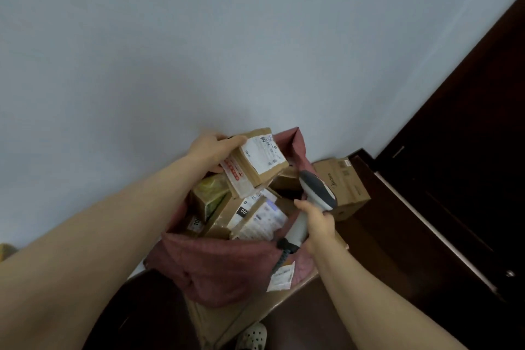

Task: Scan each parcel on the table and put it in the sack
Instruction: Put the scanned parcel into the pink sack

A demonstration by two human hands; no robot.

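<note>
My left hand (211,150) grips a small brown cardboard parcel (255,162) with a white label, holding it tilted above the open mouth of the dark red sack (210,261). Inside the sack lie several labelled parcels (250,216), among them a yellow-green box (210,193). My right hand (318,224) holds a grey and white barcode scanner (315,193) by its handle at the sack's right rim, head pointing up and away.
A brown cardboard box (343,182) stands on the floor beyond the sack, against the pale wall. A dark wooden door and frame (454,179) fill the right side. The sack sits in a cardboard box (250,310). A perforated shoe (252,337) shows at the bottom.
</note>
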